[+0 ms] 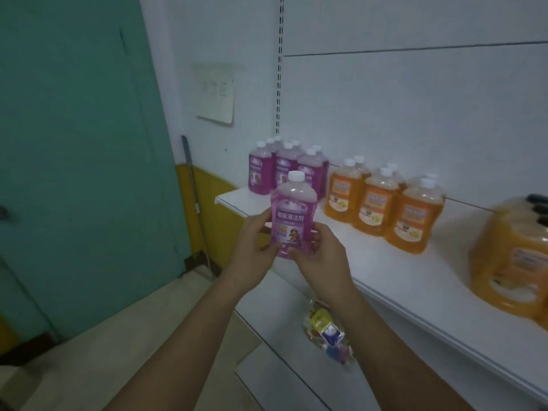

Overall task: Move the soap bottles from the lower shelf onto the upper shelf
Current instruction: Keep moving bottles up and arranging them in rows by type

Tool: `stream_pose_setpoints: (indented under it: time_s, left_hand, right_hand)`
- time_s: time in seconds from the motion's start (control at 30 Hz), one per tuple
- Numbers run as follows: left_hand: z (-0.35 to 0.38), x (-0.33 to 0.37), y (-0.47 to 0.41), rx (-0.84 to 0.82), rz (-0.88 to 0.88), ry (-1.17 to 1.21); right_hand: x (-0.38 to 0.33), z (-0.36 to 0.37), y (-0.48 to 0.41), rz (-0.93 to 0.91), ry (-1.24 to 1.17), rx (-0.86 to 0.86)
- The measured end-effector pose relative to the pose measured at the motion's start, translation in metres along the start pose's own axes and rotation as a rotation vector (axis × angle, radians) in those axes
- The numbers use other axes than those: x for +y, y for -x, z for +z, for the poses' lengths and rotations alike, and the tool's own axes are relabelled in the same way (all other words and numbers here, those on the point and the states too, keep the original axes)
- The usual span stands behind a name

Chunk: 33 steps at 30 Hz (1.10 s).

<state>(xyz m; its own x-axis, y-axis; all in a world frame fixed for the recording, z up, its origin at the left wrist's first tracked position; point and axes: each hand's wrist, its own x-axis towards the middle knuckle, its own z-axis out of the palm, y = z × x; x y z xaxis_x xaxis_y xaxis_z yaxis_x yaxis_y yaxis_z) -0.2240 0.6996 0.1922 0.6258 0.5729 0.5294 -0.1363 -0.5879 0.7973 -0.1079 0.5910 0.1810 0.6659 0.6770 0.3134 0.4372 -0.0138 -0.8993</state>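
Observation:
Both hands hold one purple soap bottle (293, 212) with a white cap upright, just above the front edge of the upper shelf (394, 271). My left hand (255, 247) grips its left side and my right hand (321, 256) grips its lower right side. Several purple bottles (281, 167) stand in a cluster at the shelf's back left. Several orange bottles (382, 203) stand in rows to their right. The lower shelf (272, 310) shows beneath my arms.
A large orange jug (516, 256) with dark caps behind it stands at the right end of the shelf. A clear bag of colourful items (326, 330) lies on the lower shelf. A green door (77, 161) and a mop handle (192, 179) are to the left.

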Motion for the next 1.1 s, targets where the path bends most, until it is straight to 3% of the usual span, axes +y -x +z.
stream_pose_setpoints:
  time_s: [0.37,0.8,1.1]
  left_hand:
    - [0.009,-0.125,-0.143,0.075,-0.153,-0.155]
    - [-0.009,-0.156,-0.196,-0.131,-0.047,-0.111]
    - [-0.014,-0.176,-0.202,-0.312,-0.168,-0.07]
  right_hand:
    - [0.054,0.049,-0.172,-0.027,0.114,-0.014]
    - [0.063,0.089,-0.231,0.1,0.206,0.21]
    - [0.067,0.106,-0.249,0.161,0.322,0.291]
